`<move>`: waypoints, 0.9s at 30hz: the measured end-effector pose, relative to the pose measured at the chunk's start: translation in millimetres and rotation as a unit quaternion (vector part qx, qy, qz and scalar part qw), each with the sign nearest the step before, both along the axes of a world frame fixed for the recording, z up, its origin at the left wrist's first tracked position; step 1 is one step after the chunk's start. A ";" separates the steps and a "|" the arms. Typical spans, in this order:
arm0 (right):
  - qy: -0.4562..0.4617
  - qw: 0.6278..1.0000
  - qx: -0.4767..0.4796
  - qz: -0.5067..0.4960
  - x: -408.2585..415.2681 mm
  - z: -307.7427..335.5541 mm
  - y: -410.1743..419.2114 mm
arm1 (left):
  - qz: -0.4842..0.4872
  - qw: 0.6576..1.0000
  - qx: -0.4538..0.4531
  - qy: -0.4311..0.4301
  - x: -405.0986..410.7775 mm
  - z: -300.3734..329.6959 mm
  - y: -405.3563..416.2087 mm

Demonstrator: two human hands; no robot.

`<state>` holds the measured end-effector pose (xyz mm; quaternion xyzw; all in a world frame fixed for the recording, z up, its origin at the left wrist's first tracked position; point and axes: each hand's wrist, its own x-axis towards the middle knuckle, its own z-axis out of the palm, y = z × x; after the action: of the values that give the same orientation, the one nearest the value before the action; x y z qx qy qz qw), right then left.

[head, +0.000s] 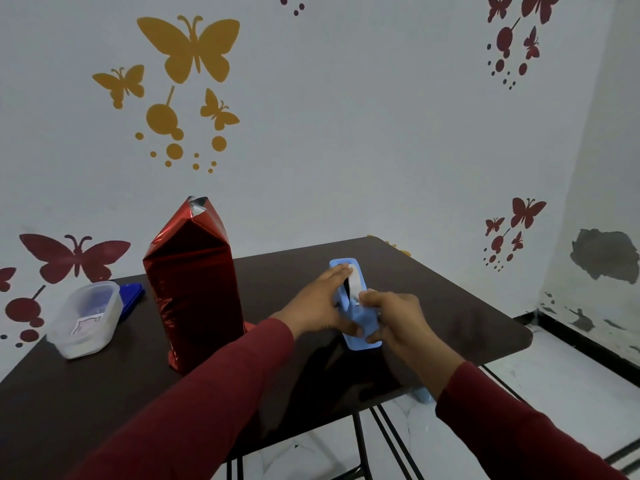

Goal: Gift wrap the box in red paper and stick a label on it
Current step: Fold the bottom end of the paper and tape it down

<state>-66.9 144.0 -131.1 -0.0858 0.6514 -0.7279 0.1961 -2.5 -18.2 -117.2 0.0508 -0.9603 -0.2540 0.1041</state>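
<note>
A tall box wrapped in shiny red paper (192,285) stands upright on the dark table (450,306), left of centre. Its top end is pinched to a peak with silver lining showing. To its right lies a light blue tape dispenser (360,323) with a white tape roll. My left hand (320,301) grips the dispenser's left side, fingers along its top. My right hand (398,318) curls around its right side, fingertips pinching at the tape near the roll. Both sleeves are dark red.
A clear plastic container (86,318) holding a white label stands at the table's left, with a blue lid (131,297) behind it. The table's right edge and black metal legs (391,441) drop to a white floor. A wall with butterfly decals stands behind.
</note>
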 end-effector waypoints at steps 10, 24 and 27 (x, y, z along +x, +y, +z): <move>0.032 0.999 -0.007 0.018 -0.9 -26.5 5.1 | -0.006 1.000 -0.015 -0.015 7.1 -2.3 0.6; 0.194 0.974 0.108 0.045 -2.1 -13.2 12.7 | -0.044 0.999 -0.013 0.003 24.8 9.0 12.5; 0.253 0.953 0.158 0.048 -2.1 -17.6 15.2 | -0.052 0.998 -0.004 0.027 29.3 15.3 19.7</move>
<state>-68.9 159.3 -148.7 -0.2658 0.7817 -0.5597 0.0709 26.9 1.6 -101.8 -0.0067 -0.9595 -0.2561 0.1168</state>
